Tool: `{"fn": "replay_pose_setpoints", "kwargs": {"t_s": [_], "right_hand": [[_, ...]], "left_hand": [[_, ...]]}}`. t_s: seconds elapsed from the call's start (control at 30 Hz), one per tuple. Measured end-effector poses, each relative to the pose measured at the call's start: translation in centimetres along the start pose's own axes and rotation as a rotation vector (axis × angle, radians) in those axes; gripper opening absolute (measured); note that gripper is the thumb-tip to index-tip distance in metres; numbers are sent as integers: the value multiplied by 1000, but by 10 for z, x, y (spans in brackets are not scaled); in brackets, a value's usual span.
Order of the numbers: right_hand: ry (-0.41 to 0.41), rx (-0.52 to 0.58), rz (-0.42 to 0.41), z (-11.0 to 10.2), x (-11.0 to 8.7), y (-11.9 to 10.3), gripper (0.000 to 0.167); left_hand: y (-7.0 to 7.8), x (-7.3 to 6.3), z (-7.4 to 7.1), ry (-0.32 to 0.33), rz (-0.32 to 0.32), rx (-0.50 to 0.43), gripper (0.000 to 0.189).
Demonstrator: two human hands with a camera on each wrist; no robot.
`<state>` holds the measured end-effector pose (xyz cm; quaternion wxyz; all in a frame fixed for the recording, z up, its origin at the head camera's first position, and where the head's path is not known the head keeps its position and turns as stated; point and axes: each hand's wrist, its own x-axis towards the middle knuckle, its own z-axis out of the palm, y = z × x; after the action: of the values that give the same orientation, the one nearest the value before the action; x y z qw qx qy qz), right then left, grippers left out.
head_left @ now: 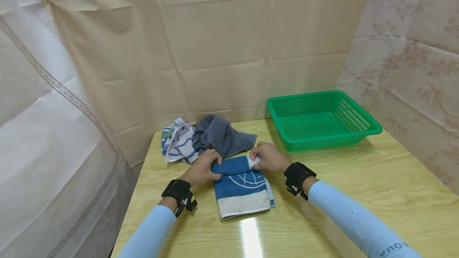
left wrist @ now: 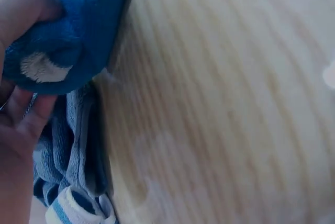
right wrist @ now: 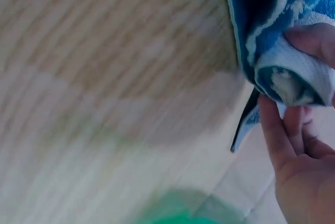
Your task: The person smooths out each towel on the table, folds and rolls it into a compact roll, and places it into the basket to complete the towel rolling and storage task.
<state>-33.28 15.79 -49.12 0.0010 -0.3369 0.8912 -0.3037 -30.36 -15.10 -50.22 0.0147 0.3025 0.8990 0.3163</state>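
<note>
A blue and white towel (head_left: 240, 188) lies on the table, its far end rolled up and its near part flat with a white band. My left hand (head_left: 203, 167) grips the left end of the roll, thumb on the near side; the left wrist view shows the coiled end of the towel (left wrist: 78, 41) between thumb and fingers. At the roll's right end, my right hand (head_left: 270, 157) pinches the white part. In the right wrist view the thumb lies on top of the towel (right wrist: 293, 72) and the fingers are under and behind it.
Behind the roll lies a crumpled grey towel (head_left: 218, 134), with a white and blue striped towel (head_left: 179, 142) left of it. A green plastic basket (head_left: 322, 142) stands at the back right of the wooden table (head_left: 358, 178). Beige cloth (head_left: 222, 43) hangs behind.
</note>
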Motion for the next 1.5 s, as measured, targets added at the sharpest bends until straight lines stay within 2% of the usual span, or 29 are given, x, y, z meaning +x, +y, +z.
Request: {"fn": "replay_pose_setpoints", "kwargs": {"t_s": [0.07, 0.17, 0.23, 0.3, 0.37, 0.43, 0.53, 0.63, 0.8, 0.97, 1.1, 1.23, 1.37, 1.5], "right_hand": [[13, -32, 4, -1, 2, 0, 28], [29, -52, 22, -4, 2, 2, 20], [12, -35, 32, -5, 0, 4, 19], [-16, 22, 49, -6, -3, 9, 25], [-49, 118, 80, -6, -5, 13, 29], [-79, 263, 138, -8, -7, 17, 29], [-110, 467, 229, -11, -8, 18, 24], [-132, 558, 265, -13, -7, 16, 19], [-150, 567, 314, -9, -2, 16, 27], [-162, 576, 369, -7, 0, 16, 34], [-171, 561, 357, -6, 0, 16, 36], [-191, 516, 332, -6, -3, 21, 41], [-215, 470, 322, -4, -6, 29, 47], [-237, 427, 310, -4, -8, 34, 42]], "left_hand": [[-1, -1, -3, 15, -5, -30, 35], [-2, -2, -6, 24, -55, -97, 35], [-4, -2, -7, 13, -93, -135, 36], [-6, -3, -6, -13, -109, -150, 37], [-7, -2, -4, -34, -107, -158, 36], [-7, -1, -2, -45, -92, -151, 34], [-6, 1, -1, -49, -85, -144, 33], [-5, 0, -1, -44, -125, -161, 32], [-11, -6, -4, -51, -207, -246, 32], [-14, -11, -12, -129, -282, -390, 39], [-15, -12, -14, -177, -333, -346, 57], [-18, -11, -11, -175, -323, -274, 62], [-18, -11, -9, -131, -292, -267, 51], [-18, -12, -6, -90, -227, -244, 38]]}}
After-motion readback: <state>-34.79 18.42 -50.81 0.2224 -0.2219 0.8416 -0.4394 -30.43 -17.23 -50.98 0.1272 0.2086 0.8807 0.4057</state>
